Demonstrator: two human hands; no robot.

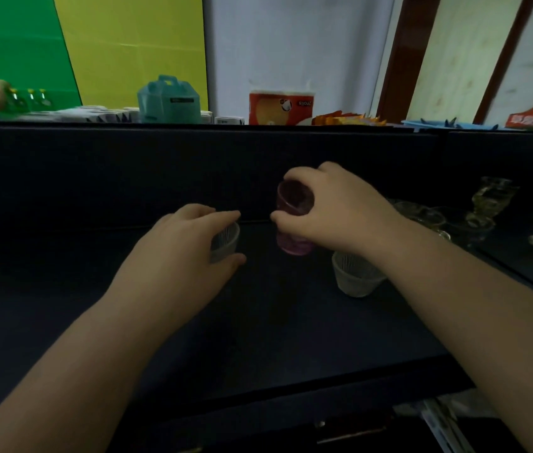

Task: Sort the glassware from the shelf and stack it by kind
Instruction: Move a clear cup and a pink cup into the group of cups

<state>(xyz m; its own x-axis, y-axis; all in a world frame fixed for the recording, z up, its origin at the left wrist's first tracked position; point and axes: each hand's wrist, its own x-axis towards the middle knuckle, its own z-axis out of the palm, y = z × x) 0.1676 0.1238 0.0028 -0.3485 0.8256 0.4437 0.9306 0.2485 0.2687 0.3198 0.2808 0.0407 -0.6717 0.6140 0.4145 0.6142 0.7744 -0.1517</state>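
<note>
The left hand (190, 237) curls over a clear ribbed cup (225, 240), fingers across its rim and thumb low on its near side, so it has the cup in a loose grasp. The cup stands on the dark shelf (127, 305), close to the shelf's back wall.

The right hand (333, 210) pinches a pink cup (294, 201) by its rim, thumb on the near side, fingers over the far side. This cup sits atop a second pink cup (292, 246); whether it is fully nested I cannot tell. A narrow gap separates the two hands.

Just below the right wrist stands another ribbed cup (356, 276). Beyond that wrist, to the right, clear glasses (422, 217) and amber glasses (490, 197) crowd together. Left of the left hand and toward the shelf's front edge, the surface lies bare.
</note>
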